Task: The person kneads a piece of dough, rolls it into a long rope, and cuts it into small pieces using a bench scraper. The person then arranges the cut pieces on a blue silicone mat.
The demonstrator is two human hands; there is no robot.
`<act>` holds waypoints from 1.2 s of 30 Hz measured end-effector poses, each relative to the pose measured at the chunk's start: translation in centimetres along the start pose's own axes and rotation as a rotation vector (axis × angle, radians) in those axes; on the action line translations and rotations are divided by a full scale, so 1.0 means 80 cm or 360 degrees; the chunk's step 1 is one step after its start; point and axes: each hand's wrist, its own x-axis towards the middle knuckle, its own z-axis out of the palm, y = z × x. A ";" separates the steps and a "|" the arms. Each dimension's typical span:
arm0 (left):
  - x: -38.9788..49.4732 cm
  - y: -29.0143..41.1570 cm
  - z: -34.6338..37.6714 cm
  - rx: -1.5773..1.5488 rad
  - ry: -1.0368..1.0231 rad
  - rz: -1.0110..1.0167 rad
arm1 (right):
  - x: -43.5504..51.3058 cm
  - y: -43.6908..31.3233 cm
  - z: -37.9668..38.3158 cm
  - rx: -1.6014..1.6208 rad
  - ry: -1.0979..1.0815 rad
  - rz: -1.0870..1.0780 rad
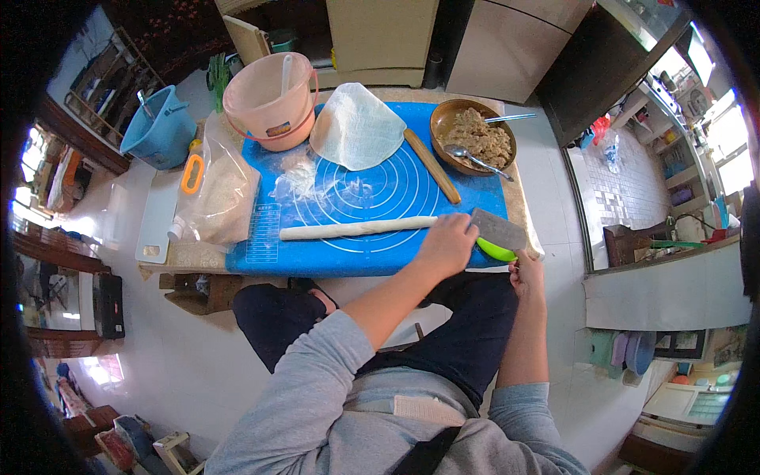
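Observation:
A long white dough rope (pixel 356 228) lies across the blue silicone pastry mat (pixel 380 261). My left hand (pixel 449 242) is curled over its right end, hiding that tip. Just right of these fingers is a dough scraper (pixel 499 228) with a grey metal blade and a bright green handle (pixel 496 250). My right hand (pixel 527 272) is at the mat's front right corner, fingers bent, by the handle's right end. Whether it grips the handle is unclear. Behind the rope, a wooden rolling pin (pixel 432 166) lies at a slant, and loose flour (pixel 300 178) dusts the mat.
A brown bowl of filling (pixel 475 136) holds a spoon and chopsticks. Pale cloth (pixel 359 127) lies beside a pink bucket (pixel 268 101). At left are a bag of flour (pixel 217 184), a white board (pixel 157 219) and a blue bucket (pixel 159 130). The table's front edge is near my knees.

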 end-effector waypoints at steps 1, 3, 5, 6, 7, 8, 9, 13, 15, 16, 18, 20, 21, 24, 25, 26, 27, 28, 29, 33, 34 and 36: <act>-0.005 -0.009 -0.010 0.0020 -0.0014 -0.0053 | -0.003 -0.004 -0.004 0.0006 -0.0004 0.0002; -0.029 -0.041 -0.042 -0.0059 0.0100 -0.0192 | -0.007 -0.015 -0.004 0.0130 -0.0082 -0.0209; -0.064 -0.081 -0.074 0.0033 0.0145 -0.0270 | -0.014 -0.030 -0.001 0.0086 -0.0085 -0.0514; -0.085 -0.102 -0.084 0.0099 0.0162 -0.0296 | -0.021 -0.040 0.005 -0.0016 -0.0056 -0.0712; -0.101 -0.121 -0.091 0.0166 0.0184 -0.0319 | -0.029 -0.053 0.010 -0.0117 -0.0027 -0.0913; -0.118 -0.137 -0.097 0.0164 0.0155 -0.0309 | -0.040 -0.067 0.014 -0.0075 0.0003 -0.0960; -0.133 -0.151 -0.102 0.0163 0.0125 -0.0303 | -0.055 -0.085 0.017 -0.0034 0.0030 -0.1006; -0.151 -0.181 -0.095 0.0067 0.0171 -0.0171 | -0.149 -0.132 0.072 0.1018 -0.0198 -0.0591; -0.153 -0.183 -0.089 0.0076 0.0257 -0.0127 | -0.135 -0.083 0.095 0.0867 -0.0359 -0.0502; -0.152 -0.180 -0.086 0.0074 0.0304 -0.0111 | -0.144 -0.070 0.109 0.0789 -0.0443 -0.0464; -0.149 -0.179 -0.083 0.0142 0.0334 -0.0096 | -0.159 -0.074 0.118 0.0624 -0.0476 -0.0414; -0.148 -0.175 -0.085 0.0171 0.0318 -0.0101 | -0.158 -0.098 0.123 0.0550 -0.0373 -0.0593; -0.143 -0.172 -0.086 0.0163 0.0303 -0.0111 | -0.157 -0.107 0.122 0.0514 -0.0322 -0.0690; -0.121 -0.157 -0.074 0.0119 0.0302 -0.0058 | -0.166 -0.121 0.113 -0.0127 -0.0193 -0.1053; -0.111 -0.150 -0.067 0.0103 0.0309 -0.0025 | -0.166 -0.118 0.116 -0.0447 -0.0031 -0.1142; -0.103 -0.142 -0.060 0.0099 0.0292 -0.0046 | -0.160 -0.108 0.120 -0.0826 0.0061 -0.1545; -0.093 -0.133 -0.053 0.0093 0.0271 -0.0062 | -0.167 -0.098 0.125 -0.0994 0.0134 -0.1791; -0.088 -0.126 -0.046 0.0091 0.0249 -0.0084 | -0.168 -0.086 0.128 -0.1076 0.0097 -0.1819; -0.083 -0.120 -0.040 0.0102 0.0290 -0.0114 | -0.169 -0.077 0.131 -0.1158 0.0058 -0.1846; -0.081 -0.111 -0.015 0.0164 0.0507 -0.0132 | -0.180 -0.053 0.152 -0.1191 -0.0131 -0.1648; -0.081 -0.110 -0.012 0.0183 0.0583 -0.0108 | -0.177 -0.043 0.158 -0.1157 -0.0133 -0.1637; -0.079 -0.107 -0.011 0.0193 0.0618 -0.0086 | -0.177 -0.033 0.167 -0.1135 -0.0141 -0.1551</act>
